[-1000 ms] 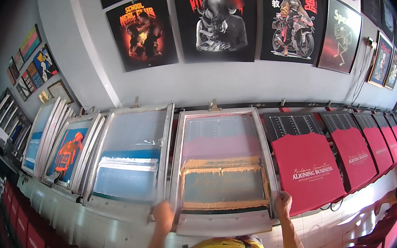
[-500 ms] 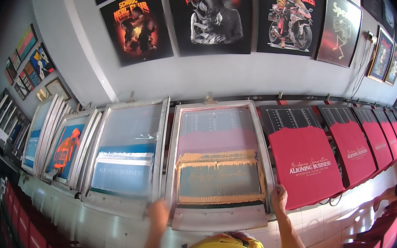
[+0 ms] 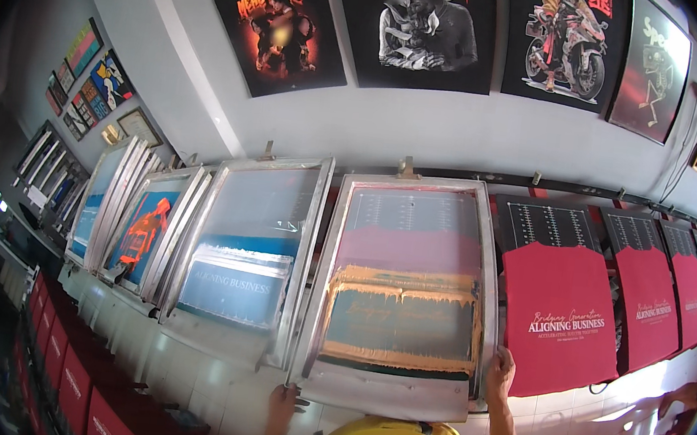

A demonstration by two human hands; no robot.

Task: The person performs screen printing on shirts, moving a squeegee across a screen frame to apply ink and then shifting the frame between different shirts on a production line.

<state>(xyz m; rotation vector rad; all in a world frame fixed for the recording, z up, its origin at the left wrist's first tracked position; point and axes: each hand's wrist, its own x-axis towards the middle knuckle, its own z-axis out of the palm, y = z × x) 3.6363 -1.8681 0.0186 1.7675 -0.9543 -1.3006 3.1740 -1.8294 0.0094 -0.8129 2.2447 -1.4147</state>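
In front of me a silk-screen printing frame (image 3: 488,317) lies over a red shirt on a board, which shows through the mesh. A band of orange-gold ink (image 3: 397,358) rings the lower part of its mesh. My right hand (image 3: 500,371) is closed on the frame's right rail near the lower end. At the lower left corner my left hand (image 3: 285,404) has its fingers curled at the frame's edge, partly in shadow. A second screen frame (image 3: 312,239), with white ink on its blue mesh, leans just left of it.
To the right, red printed shirts (image 3: 564,304) lie on boards in a row along a dark rail (image 3: 530,182). More screen frames (image 3: 185,234) stand stacked at the left. Behind me at lower left are red shirts (image 3: 76,388) on another row. Posters (image 3: 423,30) hang on the wall.
My left hand has moved from beside the frame's left edge to its lower left corner. My right hand keeps its hold on the right rail. The view has swung left.
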